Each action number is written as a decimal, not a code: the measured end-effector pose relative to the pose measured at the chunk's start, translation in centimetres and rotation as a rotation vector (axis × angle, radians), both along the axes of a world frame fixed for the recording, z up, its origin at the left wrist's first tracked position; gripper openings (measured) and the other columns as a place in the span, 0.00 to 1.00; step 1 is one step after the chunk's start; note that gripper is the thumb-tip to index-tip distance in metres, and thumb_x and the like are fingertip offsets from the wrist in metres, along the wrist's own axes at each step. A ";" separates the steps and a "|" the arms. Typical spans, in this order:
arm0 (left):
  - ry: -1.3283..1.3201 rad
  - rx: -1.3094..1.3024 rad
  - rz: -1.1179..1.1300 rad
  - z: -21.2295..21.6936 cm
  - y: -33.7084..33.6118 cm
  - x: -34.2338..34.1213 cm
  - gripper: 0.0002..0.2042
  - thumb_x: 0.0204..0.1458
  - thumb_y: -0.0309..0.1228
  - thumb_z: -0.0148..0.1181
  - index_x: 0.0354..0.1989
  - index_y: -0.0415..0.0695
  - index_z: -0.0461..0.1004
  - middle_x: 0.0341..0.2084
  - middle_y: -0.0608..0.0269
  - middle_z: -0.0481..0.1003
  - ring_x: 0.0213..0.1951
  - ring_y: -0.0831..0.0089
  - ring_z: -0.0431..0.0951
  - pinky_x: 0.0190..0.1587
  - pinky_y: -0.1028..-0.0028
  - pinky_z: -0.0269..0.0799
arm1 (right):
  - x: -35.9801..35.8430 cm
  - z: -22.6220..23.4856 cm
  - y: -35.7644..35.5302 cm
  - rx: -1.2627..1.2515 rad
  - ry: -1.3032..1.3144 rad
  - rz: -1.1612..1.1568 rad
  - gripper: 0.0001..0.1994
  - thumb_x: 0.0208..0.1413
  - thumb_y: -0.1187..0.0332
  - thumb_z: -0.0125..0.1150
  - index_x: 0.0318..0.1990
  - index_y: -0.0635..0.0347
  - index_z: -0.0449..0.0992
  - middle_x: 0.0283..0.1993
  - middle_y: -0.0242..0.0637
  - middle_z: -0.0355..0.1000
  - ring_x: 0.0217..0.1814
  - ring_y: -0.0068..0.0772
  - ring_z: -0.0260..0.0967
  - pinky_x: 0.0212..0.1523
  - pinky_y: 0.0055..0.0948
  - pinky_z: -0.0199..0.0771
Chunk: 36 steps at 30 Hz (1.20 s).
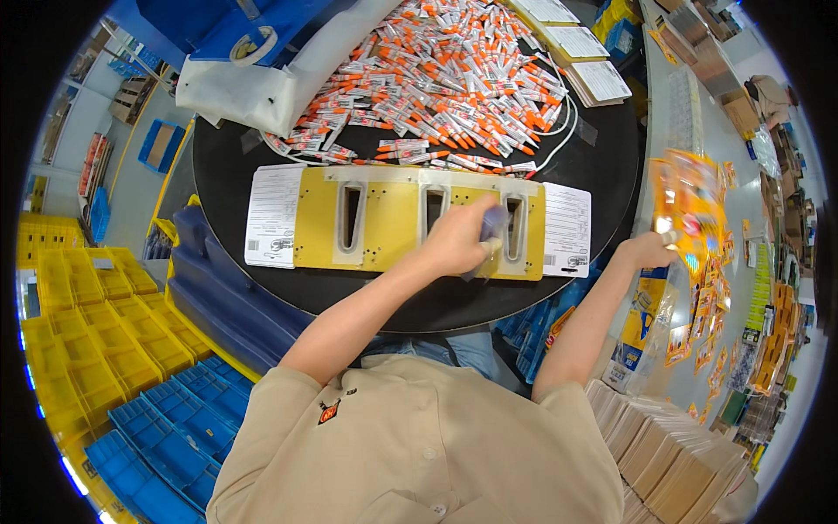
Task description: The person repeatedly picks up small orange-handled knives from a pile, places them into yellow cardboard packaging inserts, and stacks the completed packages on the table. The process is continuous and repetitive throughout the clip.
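Observation:
My left hand (pixel 461 240) is closed over the right part of a yellow plate (pixel 384 218) with several pale-rimmed slots. At its fingers is a blurred, dark bluish, partly see-through thing (pixel 495 225); its kind cannot be made out. White printed cards (pixel 566 231) stick out from both ends of the plate. Out to the right, my right hand (pixel 650 251) grips the lower left edge of some orange printed packets (pixel 690 205), smeared by motion. Beyond the plate lies a heap of small white tubes with orange caps (pixel 436 79) on the round black table (pixel 602 166).
A tape roll (pixel 253 45) and a translucent plastic sheet (pixel 244 92) are at the far left. Stacked cards (pixel 598 80) stand far right. Yellow bins (pixel 113 323) and blue bins (pixel 166 428) lie left; flat cardboard (pixel 672 445) is near right. A white cable (pixel 567 122) skirts the heap.

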<state>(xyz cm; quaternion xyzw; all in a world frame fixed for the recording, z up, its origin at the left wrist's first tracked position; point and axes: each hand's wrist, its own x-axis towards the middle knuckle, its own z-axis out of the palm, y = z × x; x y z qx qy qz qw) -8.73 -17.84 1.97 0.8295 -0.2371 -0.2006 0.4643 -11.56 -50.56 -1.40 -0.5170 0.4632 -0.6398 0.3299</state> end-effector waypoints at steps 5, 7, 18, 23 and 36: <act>-0.010 0.179 -0.027 -3.0 -5.3 0.8 0.22 0.38 0.34 0.69 0.42 0.40 0.69 0.31 0.46 0.76 0.38 0.48 0.75 0.39 0.56 0.69 | 8.6 -2.4 0.6 -0.072 -0.024 0.808 0.11 0.59 0.69 0.51 0.43 0.66 0.75 0.37 0.43 0.76 0.31 0.29 0.75 0.32 0.24 0.77; -0.036 0.247 -0.023 -3.1 -6.3 1.3 0.23 0.38 0.38 0.70 0.39 0.38 0.68 0.28 0.47 0.76 0.35 0.49 0.76 0.37 0.57 0.71 | 13.8 -4.7 3.0 0.046 0.300 1.100 0.10 0.56 0.71 0.53 0.42 0.59 0.78 0.36 0.41 0.77 0.34 0.33 0.76 0.33 0.27 0.76; -0.030 0.254 0.131 -2.1 -3.3 1.7 0.24 0.42 0.41 0.67 0.36 0.34 0.66 0.25 0.46 0.76 0.33 0.51 0.78 0.37 0.61 0.73 | 21.3 -3.7 4.6 -0.149 1.230 1.193 0.19 0.44 0.59 0.64 0.40 0.65 0.77 0.29 0.44 0.77 0.31 0.38 0.77 0.36 0.33 0.75; 0.108 -0.026 0.258 -2.4 1.1 2.0 0.16 0.44 0.28 0.64 0.38 0.37 0.65 0.26 0.51 0.76 0.33 0.55 0.77 0.37 0.63 0.71 | 6.2 0.3 9.0 0.053 0.658 1.482 0.16 0.50 0.73 0.59 0.48 0.60 0.74 0.27 0.39 0.73 0.25 0.27 0.70 0.28 0.27 0.70; -0.147 0.551 0.304 -2.7 5.0 3.4 0.32 0.36 0.50 0.72 0.35 0.33 0.67 0.26 0.43 0.76 0.33 0.45 0.77 0.36 0.57 0.72 | 10.9 -3.5 14.6 -0.531 0.735 1.192 0.10 0.53 0.65 0.60 0.31 0.66 0.76 0.33 0.51 0.72 0.37 0.52 0.71 0.39 0.44 0.69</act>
